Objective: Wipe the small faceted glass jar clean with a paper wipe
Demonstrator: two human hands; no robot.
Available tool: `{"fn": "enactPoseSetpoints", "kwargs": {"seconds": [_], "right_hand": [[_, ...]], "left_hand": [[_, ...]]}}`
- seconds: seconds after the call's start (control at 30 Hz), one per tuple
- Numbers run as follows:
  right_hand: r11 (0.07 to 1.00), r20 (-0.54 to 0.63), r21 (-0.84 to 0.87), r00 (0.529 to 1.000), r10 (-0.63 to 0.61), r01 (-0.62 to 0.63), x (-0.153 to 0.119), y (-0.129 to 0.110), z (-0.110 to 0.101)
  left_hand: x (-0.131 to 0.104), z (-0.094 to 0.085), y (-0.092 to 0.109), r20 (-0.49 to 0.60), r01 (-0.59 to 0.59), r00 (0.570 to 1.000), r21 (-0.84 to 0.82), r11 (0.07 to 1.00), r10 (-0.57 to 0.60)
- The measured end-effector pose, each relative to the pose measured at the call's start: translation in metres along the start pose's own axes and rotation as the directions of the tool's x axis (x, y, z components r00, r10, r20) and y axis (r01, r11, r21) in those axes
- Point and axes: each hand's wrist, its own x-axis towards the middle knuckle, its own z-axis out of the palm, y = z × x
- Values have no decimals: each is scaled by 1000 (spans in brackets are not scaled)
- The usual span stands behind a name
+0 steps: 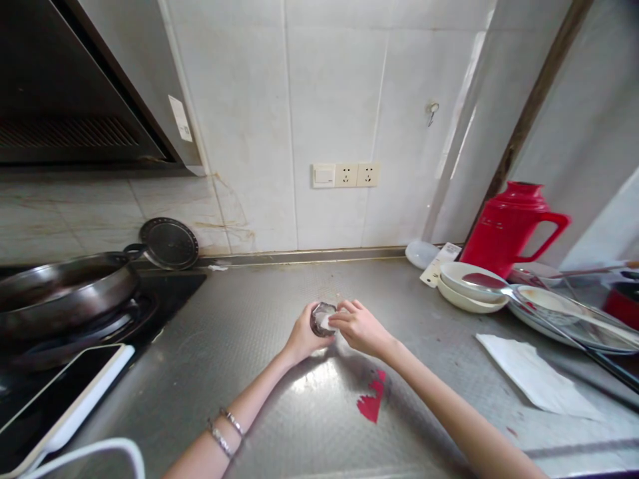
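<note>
Head view shows a small, rounded vessel (pixel 323 319) with a dark, shiny, faceted-looking wall, held above the brushed-looking metal counter (pixel 239 313). The left hand (pixel 308 336) has its grip curled around the side, partly closed to the vessel's width. The right hand (pixel 363 326) brings its bent fingertips close together at the mouth, touching soft-looking white material (pixel 326 321); whether its grip pinches this cannot be told. Between the forearms lies a flat red scrap (pixel 370 401) with a ragged edge. Finely patterned metal stretches from the hands back to the tiled wall (pixel 334 86) and leftward to the glossy black hob (pixel 187 286), with its round metal pan (pixel 94 286). On the right, the white paper sheet (pixel 534 372), smooth stacked bowls (pixel 469 303) and glossy red thermos jug (pixel 504 229) bound the room for moving, well apart from the hands.
</note>
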Motion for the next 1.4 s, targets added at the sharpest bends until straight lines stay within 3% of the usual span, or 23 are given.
{"fn": "enactPoseSetpoints", "kwargs": {"seconds": [0.23,0.5,0.73,0.97,1.1,1.27,1.4], "right_hand": [[998,208,34,977,-56,50,-3,-11,-31],[988,292,-51,949,-122,143,7,-14,-42],[977,227,-207,974,4,44,19,-26,-46],[999,321,-45,947,7,8,21,-25,-67],[999,306,-29,952,-6,15,23,-29,-61],[980,233,-193,968,93,-48,27,-36,-47],[963,213,-257,967,138,-81,24,-40,-49]], "left_hand": [[-3,-5,16,-18,-63,998,33,997,63],[-6,-5,19,22,-81,996,-65,995,82],[-2,-6,11,-6,-130,992,-82,988,130],[5,-17,12,-66,-161,986,-81,984,156],[5,-17,10,-53,-143,989,-58,988,140],[2,-14,12,-61,-153,986,-16,988,152],[2,-15,16,-41,-147,988,-40,988,146]]}}
